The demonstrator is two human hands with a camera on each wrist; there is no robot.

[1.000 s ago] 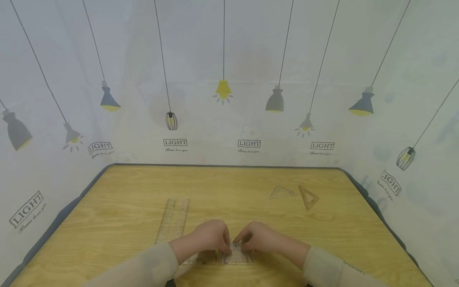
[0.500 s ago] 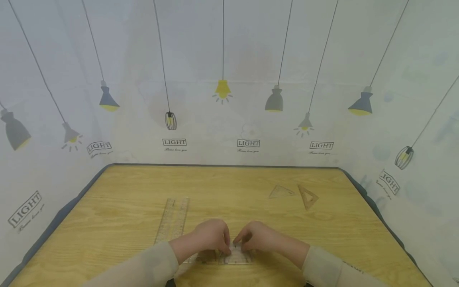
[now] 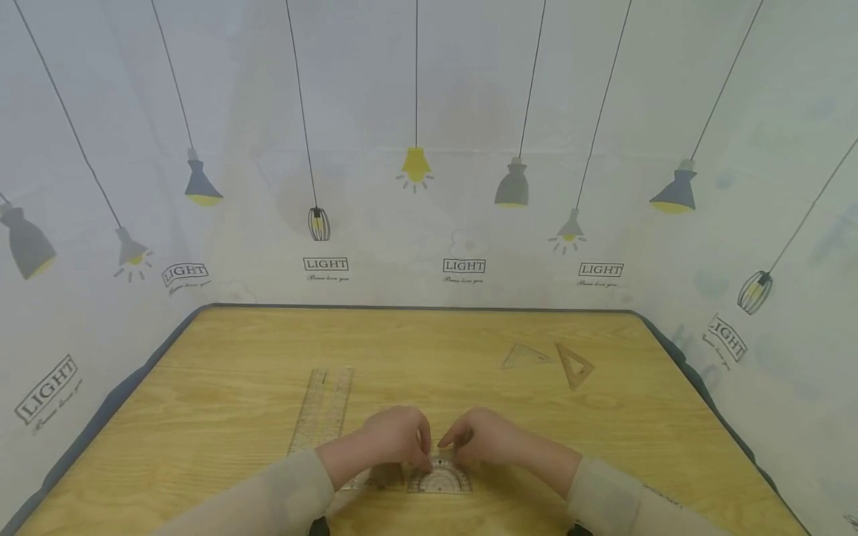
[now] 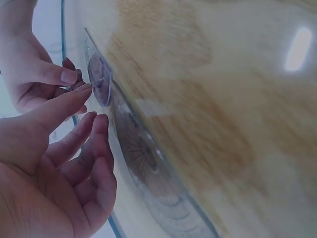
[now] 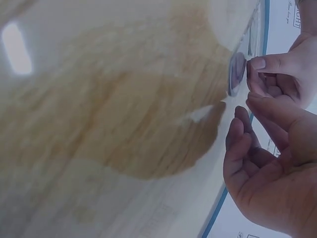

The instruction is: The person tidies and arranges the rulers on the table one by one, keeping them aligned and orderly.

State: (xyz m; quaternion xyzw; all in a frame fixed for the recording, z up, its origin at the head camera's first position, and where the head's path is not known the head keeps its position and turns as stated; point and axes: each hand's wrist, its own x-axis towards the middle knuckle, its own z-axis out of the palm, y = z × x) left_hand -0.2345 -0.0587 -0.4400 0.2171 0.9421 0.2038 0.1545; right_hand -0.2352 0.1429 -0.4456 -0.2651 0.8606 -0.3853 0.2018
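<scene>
A small clear protractor [image 3: 440,480] lies flat on the wooden table near its front edge. My left hand [image 3: 395,439] is at its upper left, thumb tip close to the rim; contact is hard to tell. In the left wrist view, that hand's thumb and fingertips [image 4: 100,121] stand apart. My right hand [image 3: 489,443] hovers at the upper right of the protractor, with a gap between thumb and fingers in the right wrist view. Partly hidden below my left wrist lies a larger clear half-round piece [image 4: 148,163] with radial lines, beside the small protractor.
Two clear rulers [image 3: 310,409] lie side by side left of my hands, their near ends hidden by my left arm. Farther back on the right are a clear set square [image 3: 526,357] and a brownish set square [image 3: 574,365]. A printed curtain [image 3: 375,246] surrounds the table [image 3: 221,357].
Both hands have loosened from the small protractor and risen slightly away, the right one clearly apart. More of the protractor's arc shows. It stays in place, as do the rulers and set squares.
</scene>
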